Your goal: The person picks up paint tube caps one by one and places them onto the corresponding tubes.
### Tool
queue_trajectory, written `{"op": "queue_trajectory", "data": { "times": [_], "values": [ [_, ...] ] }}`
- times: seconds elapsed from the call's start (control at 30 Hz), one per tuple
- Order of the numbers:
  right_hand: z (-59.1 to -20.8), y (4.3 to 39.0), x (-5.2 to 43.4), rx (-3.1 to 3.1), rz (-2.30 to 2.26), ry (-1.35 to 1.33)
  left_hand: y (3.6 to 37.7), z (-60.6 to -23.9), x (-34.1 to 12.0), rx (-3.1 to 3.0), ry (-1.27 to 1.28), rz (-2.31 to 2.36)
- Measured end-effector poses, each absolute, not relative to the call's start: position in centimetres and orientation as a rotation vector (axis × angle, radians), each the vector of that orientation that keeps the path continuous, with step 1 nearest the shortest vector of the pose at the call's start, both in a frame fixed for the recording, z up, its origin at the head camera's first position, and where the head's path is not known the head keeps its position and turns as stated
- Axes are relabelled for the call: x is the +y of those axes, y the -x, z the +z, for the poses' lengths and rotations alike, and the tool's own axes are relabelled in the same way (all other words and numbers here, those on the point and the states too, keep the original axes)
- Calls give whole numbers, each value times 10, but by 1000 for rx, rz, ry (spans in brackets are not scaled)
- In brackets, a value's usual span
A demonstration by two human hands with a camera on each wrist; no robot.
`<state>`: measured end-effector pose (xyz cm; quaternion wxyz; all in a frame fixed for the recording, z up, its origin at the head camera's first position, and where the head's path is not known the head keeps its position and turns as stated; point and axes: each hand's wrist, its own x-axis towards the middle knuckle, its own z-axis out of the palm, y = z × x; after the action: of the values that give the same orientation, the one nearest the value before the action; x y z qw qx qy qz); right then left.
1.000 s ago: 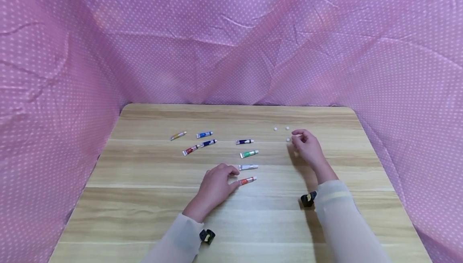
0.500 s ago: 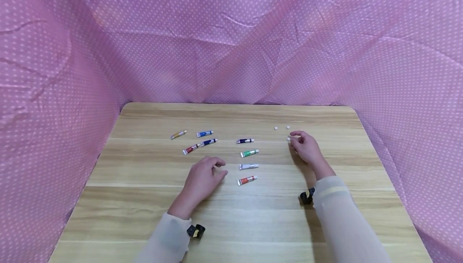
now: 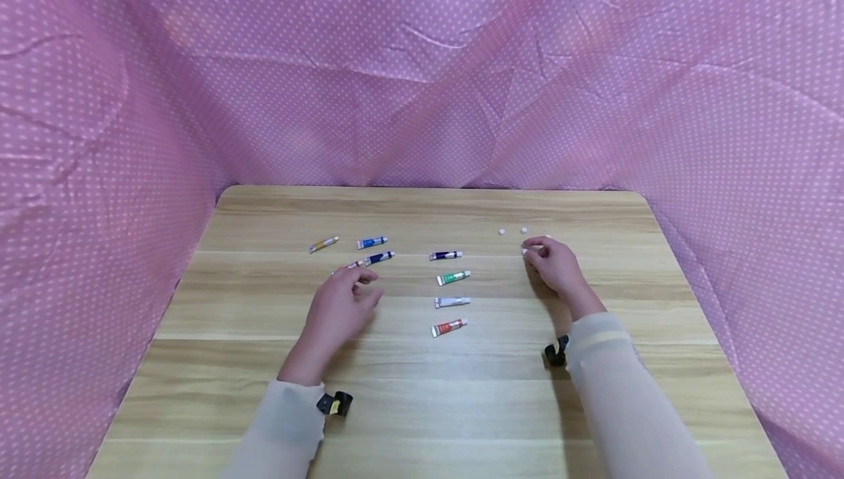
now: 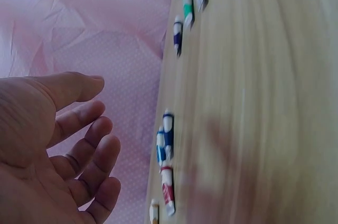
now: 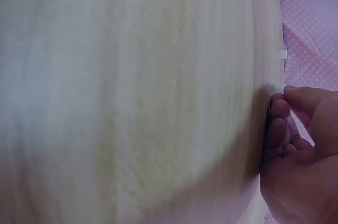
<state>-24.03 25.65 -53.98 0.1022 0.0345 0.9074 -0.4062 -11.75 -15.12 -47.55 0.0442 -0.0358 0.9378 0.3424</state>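
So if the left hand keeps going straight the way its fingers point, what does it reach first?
Probably the red paint tube, lying just past the left hand and partly hidden by its fingertips; the dark blue tube lies slightly beyond. Depth is hard to judge.

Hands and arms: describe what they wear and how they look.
Both arms are covered in long, thin, pale beige sleeves that end at the wrists. The left hand and right hand are bare. A small black device with a yellow mark sits at each wrist: left wrist camera, right wrist camera.
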Motion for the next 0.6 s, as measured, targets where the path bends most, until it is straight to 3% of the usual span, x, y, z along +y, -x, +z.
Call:
{"op": "queue_trajectory", "data": {
  "times": [0.6],
  "values": [
    [-543, 238, 255, 2729, -1122, -95, 140, -492, -188, 2879, 284, 983]
  ]
}}
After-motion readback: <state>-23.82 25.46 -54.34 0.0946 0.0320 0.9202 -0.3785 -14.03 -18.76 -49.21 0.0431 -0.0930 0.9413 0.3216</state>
